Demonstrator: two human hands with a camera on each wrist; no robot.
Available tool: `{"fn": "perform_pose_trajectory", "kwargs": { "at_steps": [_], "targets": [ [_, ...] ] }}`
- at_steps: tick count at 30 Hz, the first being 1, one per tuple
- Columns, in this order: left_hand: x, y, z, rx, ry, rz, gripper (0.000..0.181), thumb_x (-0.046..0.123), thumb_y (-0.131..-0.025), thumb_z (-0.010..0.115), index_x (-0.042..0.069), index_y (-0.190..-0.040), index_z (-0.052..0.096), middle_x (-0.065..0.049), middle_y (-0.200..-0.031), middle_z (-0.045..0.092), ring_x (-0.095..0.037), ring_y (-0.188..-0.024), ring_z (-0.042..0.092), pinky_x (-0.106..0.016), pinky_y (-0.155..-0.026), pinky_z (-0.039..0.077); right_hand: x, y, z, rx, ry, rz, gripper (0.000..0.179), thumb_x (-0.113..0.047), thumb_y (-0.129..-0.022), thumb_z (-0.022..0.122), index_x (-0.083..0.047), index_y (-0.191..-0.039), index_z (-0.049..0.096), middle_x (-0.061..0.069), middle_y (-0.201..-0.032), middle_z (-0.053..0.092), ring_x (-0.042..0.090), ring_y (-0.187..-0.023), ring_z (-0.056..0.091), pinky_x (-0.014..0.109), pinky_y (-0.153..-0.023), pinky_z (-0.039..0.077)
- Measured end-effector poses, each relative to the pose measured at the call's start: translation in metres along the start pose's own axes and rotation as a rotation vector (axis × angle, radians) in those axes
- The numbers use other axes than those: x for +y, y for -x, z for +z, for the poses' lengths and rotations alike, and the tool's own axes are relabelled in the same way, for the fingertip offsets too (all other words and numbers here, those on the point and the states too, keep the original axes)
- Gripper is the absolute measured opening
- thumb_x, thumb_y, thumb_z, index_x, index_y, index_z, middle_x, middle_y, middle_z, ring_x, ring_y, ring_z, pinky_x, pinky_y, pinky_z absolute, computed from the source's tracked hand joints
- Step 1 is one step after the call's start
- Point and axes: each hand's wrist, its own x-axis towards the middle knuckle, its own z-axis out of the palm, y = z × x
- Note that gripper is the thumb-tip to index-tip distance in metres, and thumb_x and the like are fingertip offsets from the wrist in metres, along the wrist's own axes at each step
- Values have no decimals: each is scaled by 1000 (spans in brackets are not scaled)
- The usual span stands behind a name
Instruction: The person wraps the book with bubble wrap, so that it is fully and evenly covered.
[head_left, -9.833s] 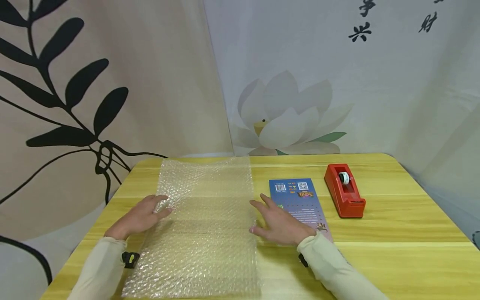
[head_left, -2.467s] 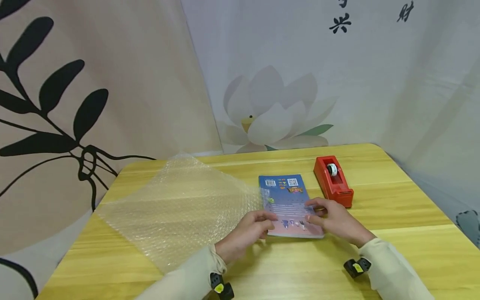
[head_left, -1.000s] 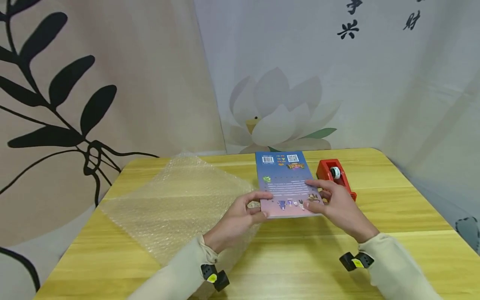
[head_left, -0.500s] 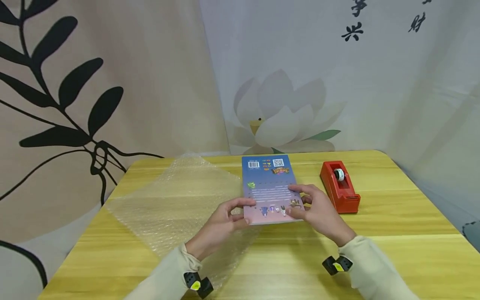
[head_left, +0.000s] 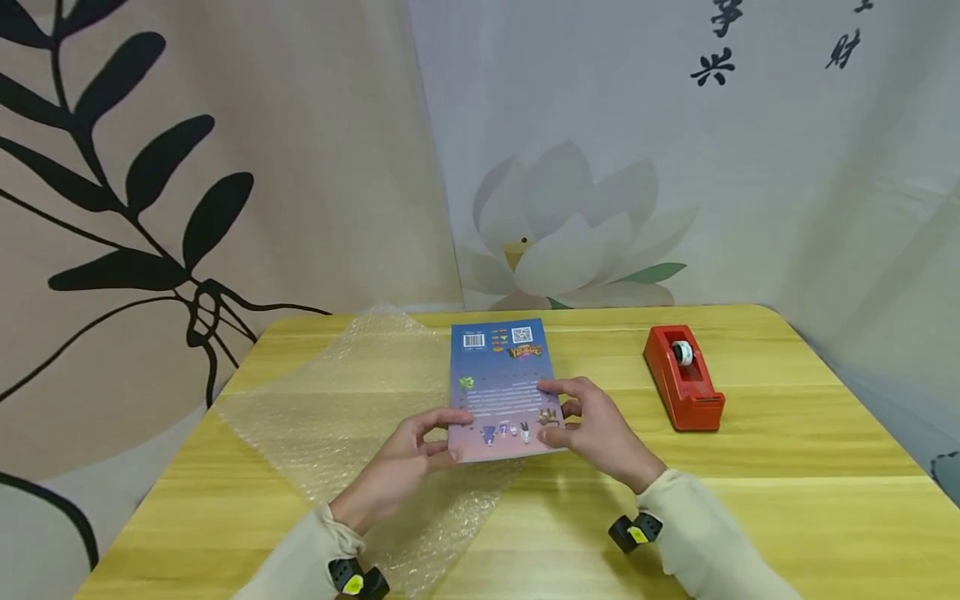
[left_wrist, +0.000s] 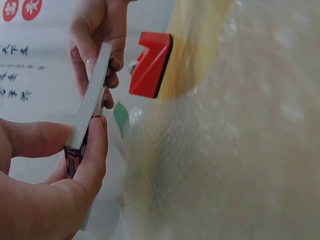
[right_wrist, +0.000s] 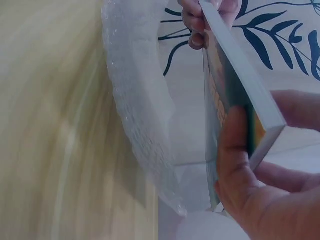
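A book (head_left: 506,387) with a blue-to-pink cover is held above the table by both hands, its barcode end pointing away. My left hand (head_left: 397,462) pinches its left edge near the close corner. At the right edge, my right hand (head_left: 603,429) grips it the same way. The left wrist view shows the page edges of the book (left_wrist: 92,100) between thumb and fingers. Below and to the left lies a sheet of clear bubble wrap (head_left: 337,408), turned like a diamond; the book and left arm cover part of it.
A red tape dispenser (head_left: 684,379) with a small roll stands on the right of the wooden table (head_left: 787,467). Behind the table's far edge hangs a printed cloth (head_left: 360,167) with leaves, a lotus and characters.
Earlier the hands were at the bubble wrap, which has since been turned. The book was then lifted off the table and carried left, over the wrap's right part.
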Motion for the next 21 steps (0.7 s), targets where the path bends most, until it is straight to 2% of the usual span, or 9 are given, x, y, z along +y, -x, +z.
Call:
{"fn": "perform_pose_trajectory", "kwargs": {
  "at_steps": [5,10,16,18,21],
  "targets": [
    [-5,6,-9,15,-16,-8,48,-6,-92,57,0,-139,51,-24,-141,43,-21,-110,68,-32,-95,56,2,-4,10,-37,-36,-38,64,1,-84,73,2,-143,50,23,-138,44,22,-99,63,29,-72,60],
    [-10,7,-17,53,-30,-25,52,-8,-88,58,1,-139,52,-24,-141,43,-22,-110,68,-33,-95,56,0,-12,25,-22,-20,-52,64,5,-80,73,2,-141,52,21,-135,47,22,-95,61,28,-70,59],
    [-18,11,-29,72,-36,-32,56,-11,-84,56,-6,-139,47,-28,-137,45,-20,-105,67,-31,-94,55,-3,-20,43,-13,1,-47,63,5,-77,74,3,-137,56,19,-130,51,21,-91,60,28,-67,57],
    [-20,12,-33,79,-43,-39,58,-11,-84,56,-7,-140,45,-29,-138,46,-20,-106,66,-31,-95,54,-4,-23,48,-19,-5,-45,64,5,-77,75,3,-138,56,19,-130,51,21,-92,62,29,-68,58],
    [-21,13,-39,124,-57,-62,58,-13,-82,54,-8,-140,46,-29,-139,46,-21,-106,64,-30,-93,54,-5,-26,56,-49,-44,-45,65,5,-78,74,3,-140,53,21,-131,50,24,-99,66,30,-72,61]
  ]
}}
